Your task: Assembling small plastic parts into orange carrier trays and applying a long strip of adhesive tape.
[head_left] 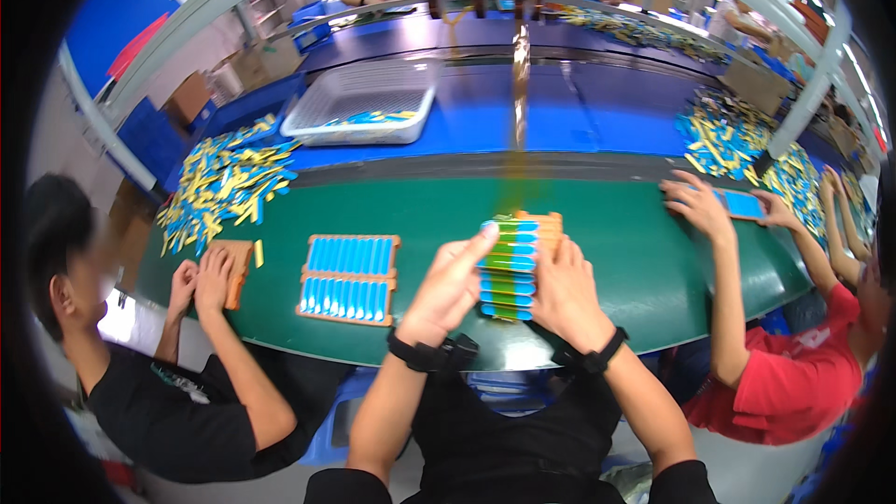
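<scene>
Near the table's middle, an orange slotted tray (548,227) stands tilted between my hands, with a row of shiny blue strips (495,287) on it. My left hand (446,285) grips its left side, thumb at the upper corner. Along the right side, my right hand (567,291) has its fingers pressed to the tray; some fingertips are hidden. A translucent yellow-green tape (515,182) hangs from above and runs down across the blue strips. Left of my hands lies a second orange tray (302,306), filled with two rows of blue strips.
Loose blue and yellow strips (224,182) lie heaped at the left, with another heap (723,135) at the right. A translucent basket (359,135) stands behind the green table (439,210). Co-workers' hands (210,278) handle a tray at left; others (700,201) hold one at right.
</scene>
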Demonstrator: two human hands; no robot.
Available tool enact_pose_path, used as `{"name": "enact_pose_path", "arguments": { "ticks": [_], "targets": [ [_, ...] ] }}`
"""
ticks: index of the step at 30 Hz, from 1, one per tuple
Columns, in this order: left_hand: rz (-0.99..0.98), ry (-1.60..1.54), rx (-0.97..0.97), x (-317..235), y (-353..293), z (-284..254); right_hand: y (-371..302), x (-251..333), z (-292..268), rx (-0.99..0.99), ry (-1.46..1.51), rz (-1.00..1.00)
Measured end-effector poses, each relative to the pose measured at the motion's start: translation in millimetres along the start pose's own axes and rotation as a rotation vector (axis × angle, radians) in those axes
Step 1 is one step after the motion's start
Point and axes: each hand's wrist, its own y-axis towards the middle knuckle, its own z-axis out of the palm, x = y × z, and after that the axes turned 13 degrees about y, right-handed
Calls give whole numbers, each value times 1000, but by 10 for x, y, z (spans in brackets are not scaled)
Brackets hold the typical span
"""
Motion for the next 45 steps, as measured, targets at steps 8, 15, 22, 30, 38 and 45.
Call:
{"name": "enact_pose_path", "arguments": {
  "ticks": [8, 15, 22, 30, 38, 45],
  "targets": [
    [-67, 209, 180, -315, 354, 104, 48, -231, -313, 42, -54, 179],
    [-89, 25, 105, -56, 305, -4, -419, -710, -741, -20, -138, 314],
    [-31, 203, 14, -11, 77, -17, -791, -996, -944, -132, -206, 542],
    [-190, 327, 9, 157, -751, 339, -373, -795, -841, -115, -283, 224],
    [-182, 275, -72, 18, -1526, 342, 551, 639, 133, 438, 453, -486],
    [-145, 82, -141, -180, -1541, 331, 167, 1472, 918, 295, 286, -373]
  ]
}}
